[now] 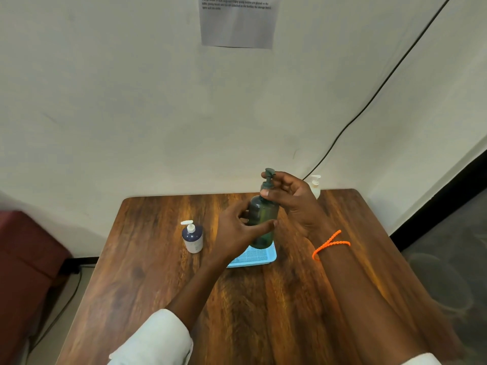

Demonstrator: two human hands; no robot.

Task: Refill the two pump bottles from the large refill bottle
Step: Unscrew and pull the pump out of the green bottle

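A tall dark green pump bottle [263, 219] stands upright in a light blue tray [259, 256] near the middle of the wooden table [237, 299]. My left hand [238, 230] grips its body from the left, thumb across the front. My right hand [290, 198] holds the green pump head and neck at the top, fingers curled round it. A small dark blue pump bottle [193, 237] with a white pump stands to the left, untouched. A white pump bottle [315, 187] stands at the table's back edge, mostly hidden behind my right hand.
A wall runs right behind the table, with a paper sheet [237, 21] taped high up and a black cable [369, 101] running down it. A dark red seat [26, 272] sits to the left. The table's right edge drops to grey floor.
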